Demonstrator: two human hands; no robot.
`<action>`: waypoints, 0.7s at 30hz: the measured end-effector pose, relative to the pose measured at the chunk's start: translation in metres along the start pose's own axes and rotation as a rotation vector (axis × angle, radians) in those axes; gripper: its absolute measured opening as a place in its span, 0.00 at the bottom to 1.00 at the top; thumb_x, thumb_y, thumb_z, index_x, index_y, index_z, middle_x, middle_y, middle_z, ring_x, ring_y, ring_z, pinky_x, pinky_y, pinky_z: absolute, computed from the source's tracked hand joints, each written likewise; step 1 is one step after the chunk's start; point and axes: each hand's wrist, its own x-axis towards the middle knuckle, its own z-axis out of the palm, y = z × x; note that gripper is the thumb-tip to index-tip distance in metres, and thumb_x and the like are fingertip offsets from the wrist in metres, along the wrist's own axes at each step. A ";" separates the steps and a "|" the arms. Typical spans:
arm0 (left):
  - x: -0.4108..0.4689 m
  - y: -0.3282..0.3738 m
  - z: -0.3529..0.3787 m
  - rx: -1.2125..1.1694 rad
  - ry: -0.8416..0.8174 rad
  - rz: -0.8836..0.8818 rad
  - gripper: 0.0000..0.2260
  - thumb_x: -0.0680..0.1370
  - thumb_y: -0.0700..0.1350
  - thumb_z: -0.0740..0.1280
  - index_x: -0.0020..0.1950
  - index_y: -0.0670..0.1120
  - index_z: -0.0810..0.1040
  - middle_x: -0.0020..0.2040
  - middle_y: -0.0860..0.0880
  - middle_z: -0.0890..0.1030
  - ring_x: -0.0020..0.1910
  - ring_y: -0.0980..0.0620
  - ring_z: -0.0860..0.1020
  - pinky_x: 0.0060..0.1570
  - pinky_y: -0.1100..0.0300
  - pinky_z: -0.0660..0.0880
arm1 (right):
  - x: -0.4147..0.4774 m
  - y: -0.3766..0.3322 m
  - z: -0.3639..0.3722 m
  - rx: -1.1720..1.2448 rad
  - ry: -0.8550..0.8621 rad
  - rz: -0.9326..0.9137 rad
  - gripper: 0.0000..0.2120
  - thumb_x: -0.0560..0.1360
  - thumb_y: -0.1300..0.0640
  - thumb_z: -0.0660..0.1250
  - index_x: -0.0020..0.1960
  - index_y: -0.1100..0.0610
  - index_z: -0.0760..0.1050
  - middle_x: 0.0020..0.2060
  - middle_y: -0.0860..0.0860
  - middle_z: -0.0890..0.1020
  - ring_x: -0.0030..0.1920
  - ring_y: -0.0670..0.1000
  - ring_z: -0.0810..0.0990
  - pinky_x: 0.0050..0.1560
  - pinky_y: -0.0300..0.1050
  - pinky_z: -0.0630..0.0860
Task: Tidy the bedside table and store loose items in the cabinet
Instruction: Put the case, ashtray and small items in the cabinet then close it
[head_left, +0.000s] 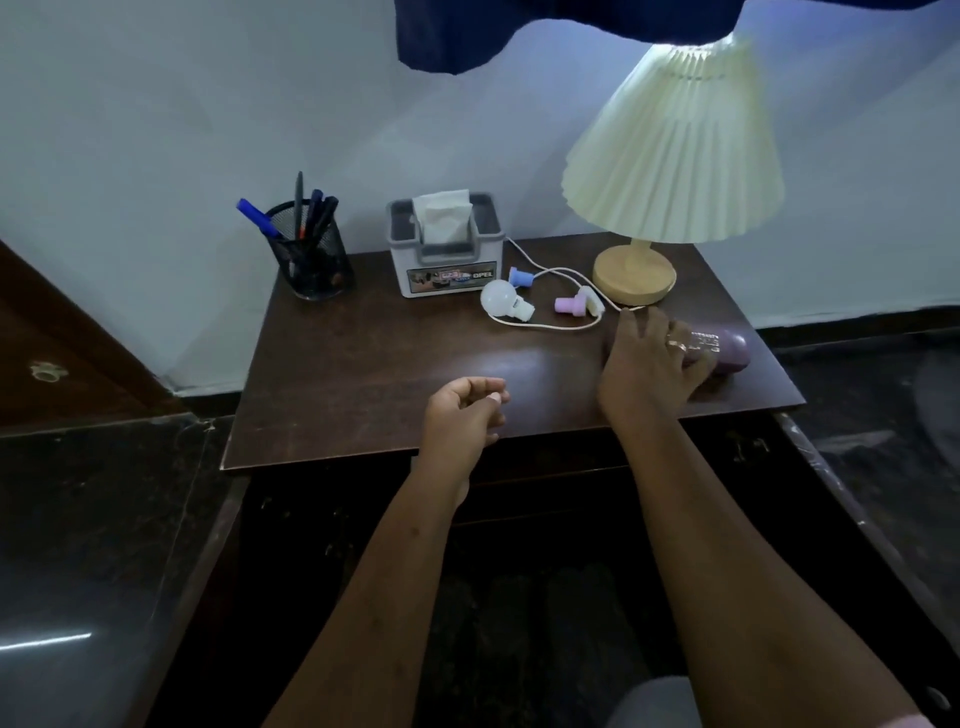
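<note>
At the back left of the dark wooden surface (363, 364) stands a mesh pen holder (310, 260), then a tissue box (445, 249), a loose LED bulb (501, 300) that looks light and breakable, best cupped round its globe, and a lamp (670, 171); left hand (462, 415) hovers loosely curled, empty; right hand (657, 364) lies spread over a purple hard case (727, 348) near the right edge, probably rigid and smooth, so grip across its width

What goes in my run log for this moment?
right hand on purple case | left hand empty, loosely curled | bulb loose
</note>
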 end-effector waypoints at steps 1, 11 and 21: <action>0.000 -0.002 0.002 0.007 -0.020 -0.001 0.08 0.78 0.38 0.61 0.48 0.48 0.78 0.43 0.53 0.81 0.39 0.55 0.77 0.38 0.64 0.74 | 0.000 0.006 0.003 -0.010 -0.031 0.007 0.26 0.76 0.60 0.59 0.72 0.49 0.60 0.73 0.54 0.60 0.74 0.59 0.55 0.67 0.64 0.55; -0.014 -0.011 0.002 0.069 -0.096 -0.031 0.07 0.79 0.39 0.62 0.49 0.48 0.79 0.45 0.52 0.82 0.40 0.55 0.78 0.41 0.62 0.75 | 0.003 0.019 -0.001 -0.078 -0.079 0.030 0.29 0.76 0.57 0.61 0.74 0.45 0.56 0.69 0.61 0.62 0.69 0.62 0.59 0.61 0.56 0.63; -0.030 -0.025 -0.025 0.114 -0.345 -0.591 0.12 0.80 0.49 0.60 0.47 0.45 0.81 0.47 0.51 0.83 0.46 0.51 0.81 0.37 0.57 0.77 | -0.029 -0.009 -0.036 0.508 -0.742 -0.081 0.36 0.65 0.51 0.76 0.69 0.53 0.65 0.63 0.54 0.73 0.60 0.57 0.74 0.53 0.46 0.73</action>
